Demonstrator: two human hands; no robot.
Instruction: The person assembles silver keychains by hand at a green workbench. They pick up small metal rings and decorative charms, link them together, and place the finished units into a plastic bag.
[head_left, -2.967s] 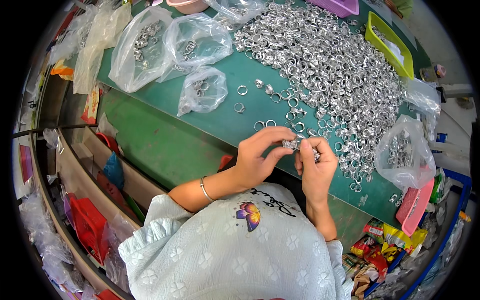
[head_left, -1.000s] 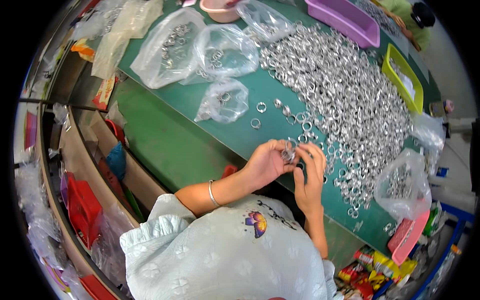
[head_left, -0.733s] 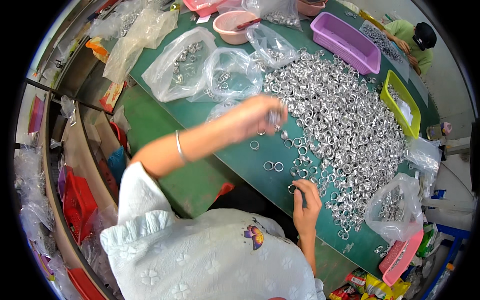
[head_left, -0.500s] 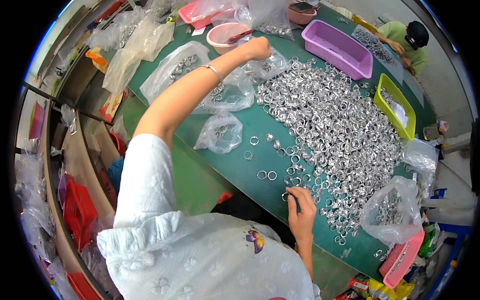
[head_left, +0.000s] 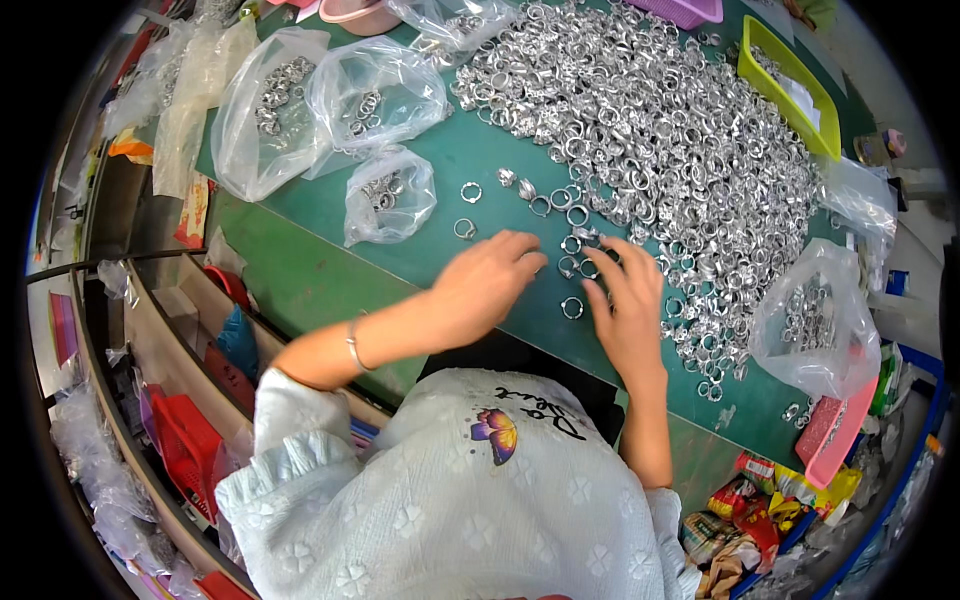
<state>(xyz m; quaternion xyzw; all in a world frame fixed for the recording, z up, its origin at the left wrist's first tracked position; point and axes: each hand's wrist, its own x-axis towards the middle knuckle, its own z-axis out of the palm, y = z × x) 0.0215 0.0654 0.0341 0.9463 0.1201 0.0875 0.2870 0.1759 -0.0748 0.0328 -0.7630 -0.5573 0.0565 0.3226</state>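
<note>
A: Left hand first. What's it doing?

B: Left hand (head_left: 487,285) above the near side of the green table (head_left: 475,150). Fingers curled, thumb close under them; slight blur. Cannot tell whether anything is inside. Silver bangle (head_left: 354,350) on that wrist.

A: Right?

B: Right hand (head_left: 628,305) at the near fringe of the ring pile (head_left: 650,130). Thumb and fingers spread apart, loose rings (head_left: 567,268) right at the tips. Cannot tell whether skin meets metal.

A: Between the two?

B: A single ring (head_left: 563,308) on the table, just beside the right thumb.

A: Bulk of the metal?

B: Silver-coloured, heaped wide, beyond the hands and to the right. Two stray rings (head_left: 465,229) lie past the left hand, near a small clear bag (head_left: 415,215), rings inside.

A: Other containers?

B: Two larger clear bags (head_left: 240,130) farther off, rings in both. Yellow-green basket (head_left: 828,143) at the pile's far right. Near right: another ring-filled bag (head_left: 850,345), overlapping a pink basket (head_left: 840,450) in view.
</note>
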